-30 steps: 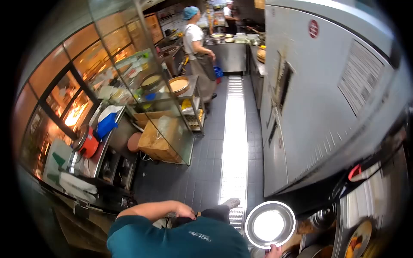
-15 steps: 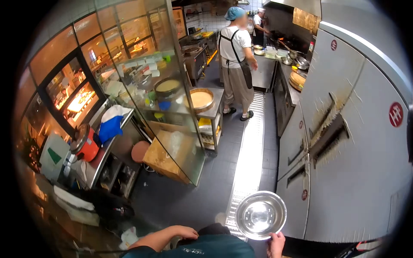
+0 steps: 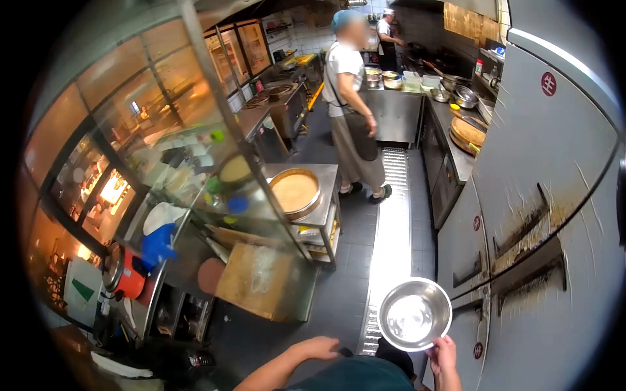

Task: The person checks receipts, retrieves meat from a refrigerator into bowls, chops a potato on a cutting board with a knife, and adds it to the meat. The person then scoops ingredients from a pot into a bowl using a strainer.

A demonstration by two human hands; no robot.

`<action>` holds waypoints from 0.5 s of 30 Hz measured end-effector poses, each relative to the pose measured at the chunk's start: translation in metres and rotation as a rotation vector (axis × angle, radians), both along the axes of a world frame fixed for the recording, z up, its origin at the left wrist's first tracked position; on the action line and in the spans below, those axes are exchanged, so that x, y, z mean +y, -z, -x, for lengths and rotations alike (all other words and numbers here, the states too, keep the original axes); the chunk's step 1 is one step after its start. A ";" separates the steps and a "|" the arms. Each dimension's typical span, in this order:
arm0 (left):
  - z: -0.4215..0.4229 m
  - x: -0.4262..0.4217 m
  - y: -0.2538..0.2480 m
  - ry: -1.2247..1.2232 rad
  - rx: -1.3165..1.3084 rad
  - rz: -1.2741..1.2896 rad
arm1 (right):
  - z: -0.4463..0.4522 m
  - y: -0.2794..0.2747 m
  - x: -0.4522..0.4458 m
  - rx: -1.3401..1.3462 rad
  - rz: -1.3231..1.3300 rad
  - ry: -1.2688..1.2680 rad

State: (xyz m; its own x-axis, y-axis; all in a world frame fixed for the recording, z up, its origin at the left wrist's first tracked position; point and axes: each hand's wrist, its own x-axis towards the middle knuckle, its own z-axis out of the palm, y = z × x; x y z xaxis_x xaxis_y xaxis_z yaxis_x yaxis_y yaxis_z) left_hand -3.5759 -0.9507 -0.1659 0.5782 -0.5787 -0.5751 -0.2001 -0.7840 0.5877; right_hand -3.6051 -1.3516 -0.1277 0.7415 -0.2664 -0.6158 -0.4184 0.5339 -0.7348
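Observation:
A round stainless steel bowl (image 3: 415, 315) is held out low in front of me, its inside bare and shiny. My right hand (image 3: 443, 354) grips the near right rim, with the fingers closed on the edge. To the left, my left hand (image 3: 321, 348) hangs beside my dark green shirt, and no object shows in it. Its fingers are turned down and mostly out of sight, so their shape is unclear.
Ahead, a person in a blue cap and apron (image 3: 352, 104) stands beside the metal floor drain (image 3: 391, 241). Tall fridges (image 3: 548, 195) line the right. On the left are a glass partition (image 3: 222, 85), a cardboard box (image 3: 254, 277) and a steel table with a round tray (image 3: 297, 192).
My view has moved forward along the aisle. The bowl stays in my right hand and sits farther right in view. The person ahead has turned to the right.

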 end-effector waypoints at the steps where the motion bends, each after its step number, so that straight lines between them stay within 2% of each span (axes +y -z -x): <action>1: -0.024 -0.010 0.003 -0.022 -0.031 0.026 | -0.032 0.005 -0.010 -0.016 -0.018 0.004; 5: -0.118 -0.034 0.019 -0.192 -0.074 0.103 | -0.174 -0.014 -0.035 -0.052 -0.074 -0.004; 9: -0.215 -0.063 -0.034 -0.426 0.017 -0.037 | -0.341 -0.006 -0.069 -0.123 -0.180 0.030; 11: -0.261 -0.077 -0.050 -0.476 0.010 -0.058 | -0.426 -0.024 -0.079 -0.153 -0.183 0.064; 15: -0.353 -0.101 -0.076 -0.542 0.002 -0.047 | -0.601 -0.019 -0.114 -0.270 -0.203 0.153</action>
